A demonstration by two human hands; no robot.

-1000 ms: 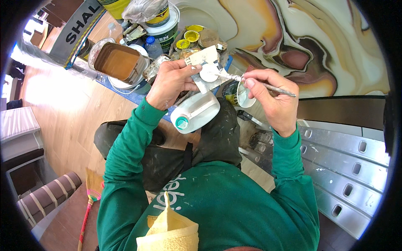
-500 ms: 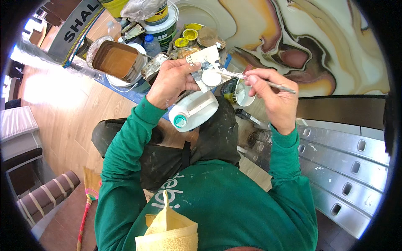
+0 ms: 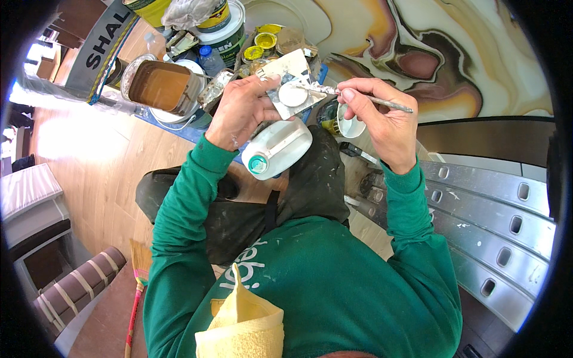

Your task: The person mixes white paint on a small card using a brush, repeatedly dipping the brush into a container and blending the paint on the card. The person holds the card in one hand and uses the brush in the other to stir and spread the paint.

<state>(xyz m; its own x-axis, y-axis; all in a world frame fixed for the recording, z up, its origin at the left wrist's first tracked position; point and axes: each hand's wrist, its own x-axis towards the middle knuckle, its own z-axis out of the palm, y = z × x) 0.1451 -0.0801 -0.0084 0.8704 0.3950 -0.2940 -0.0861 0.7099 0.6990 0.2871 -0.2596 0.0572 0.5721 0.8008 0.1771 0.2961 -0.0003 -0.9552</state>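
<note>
My left hand (image 3: 240, 110) pinches a flat, paint-smeared card (image 3: 296, 62) by its left edge. On the card sits a white round disc (image 3: 293, 94), either a small lid or a pool of paint; I cannot tell which. My right hand (image 3: 387, 122) grips a thin paintbrush (image 3: 382, 103) like a pen, its whitened bristles over the card beside the disc. Below the card, a translucent white jug (image 3: 280, 149) with a green cap lies tilted by my knee. Under my right hand is a white tub (image 3: 351, 124), partly hidden.
Left of my hands is a square container of brown liquid (image 3: 161, 86). Behind stand a dark green paint bucket (image 3: 224, 45), a blue-capped bottle (image 3: 210, 59) and small yellow-paint pots (image 3: 253, 53). A swirl-patterned panel (image 3: 418, 62) spans the back right, an aluminium ladder (image 3: 495, 238) the right. A broom (image 3: 134, 304) lies lower left.
The card and the brush have shifted slightly left and up in the picture. Both hands keep their hold, and the bristles remain beside the white disc. The whole view has turned a little.
</note>
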